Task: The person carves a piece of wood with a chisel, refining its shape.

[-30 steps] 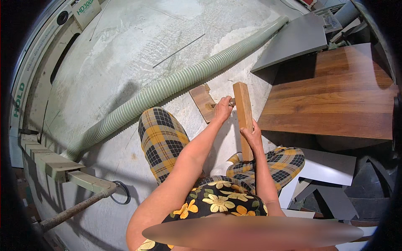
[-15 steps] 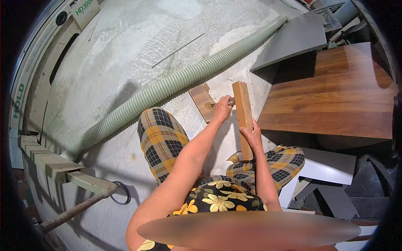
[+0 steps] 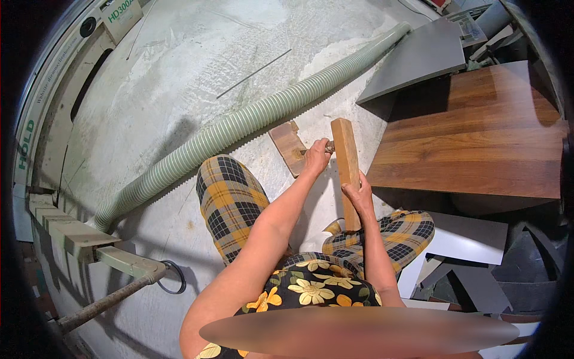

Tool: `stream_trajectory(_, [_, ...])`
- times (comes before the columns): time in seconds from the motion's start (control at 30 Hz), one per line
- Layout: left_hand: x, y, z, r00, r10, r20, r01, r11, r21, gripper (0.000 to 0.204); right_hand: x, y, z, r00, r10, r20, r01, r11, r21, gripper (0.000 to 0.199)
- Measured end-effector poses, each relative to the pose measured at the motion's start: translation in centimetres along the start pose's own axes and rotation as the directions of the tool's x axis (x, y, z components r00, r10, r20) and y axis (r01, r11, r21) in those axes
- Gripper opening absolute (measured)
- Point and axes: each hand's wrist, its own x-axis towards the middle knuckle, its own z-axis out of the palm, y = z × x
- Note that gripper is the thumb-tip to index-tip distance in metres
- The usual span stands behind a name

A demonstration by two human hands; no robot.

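A long rectangular wooden block [image 3: 345, 143] stands slanted in front of me, its lower end by my bent leg. My right hand [image 3: 359, 196] is closed around its lower right side. On the block's left, my left hand [image 3: 317, 157] is closed on a small dark metal-ended piece [image 3: 330, 146] whose end meets or nearly meets the block's side. Most of that piece is hidden by my fingers, so its kind is unclear. Behind my left hand a flat brown wooden board [image 3: 287, 143] with a notched edge lies on the floor.
A ribbed pale green hose [image 3: 251, 116] crosses the concrete floor. A thin rod [image 3: 254, 73] lies beyond it. To the right are a large wood-grain panel [image 3: 466, 137], a grey panel [image 3: 418, 57] and white offcuts [image 3: 469, 236]. At left stands a machine frame [image 3: 75, 227].
Almost nothing differs. Both hands keep the same grip, and the wooden block has barely shifted.
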Motion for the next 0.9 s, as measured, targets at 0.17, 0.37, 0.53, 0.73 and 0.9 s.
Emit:
stream_trajectory(0.17, [-0.1,0.3,0.0,1.000,0.003,-0.021,-0.003,1.000,0.005,0.034,0.2,0.9,-0.1,1.000,-0.020,-0.005,0.020,1.000,0.002,0.059])
stream_trajectory(0.37, [-0.2,0.3,-0.1,1.000,-0.011,-0.009,0.011,1.000,0.017,0.034,0.1,0.3,-0.2,0.997,0.066,0.033,-0.066,0.998,0.000,0.065])
stream_trajectory(0.53, [0.0,0.1,-0.1,1.000,-0.024,0.000,0.024,0.999,0.024,0.034,0.3,0.6,-0.2,0.998,0.048,0.033,-0.048,0.999,0.005,0.064])
stream_trajectory(0.73, [0.0,0.8,-0.2,0.999,-0.049,0.016,0.048,0.998,0.033,0.034,0.0,0.2,-0.4,0.999,0.047,0.019,-0.047,0.999,-0.014,0.062])
stream_trajectory(0.9, [-0.1,0.2,-0.2,1.000,-0.016,-0.016,0.017,1.000,0.020,0.034,-0.3,-0.7,-0.2,0.997,0.060,0.043,-0.061,0.998,0.031,0.062])
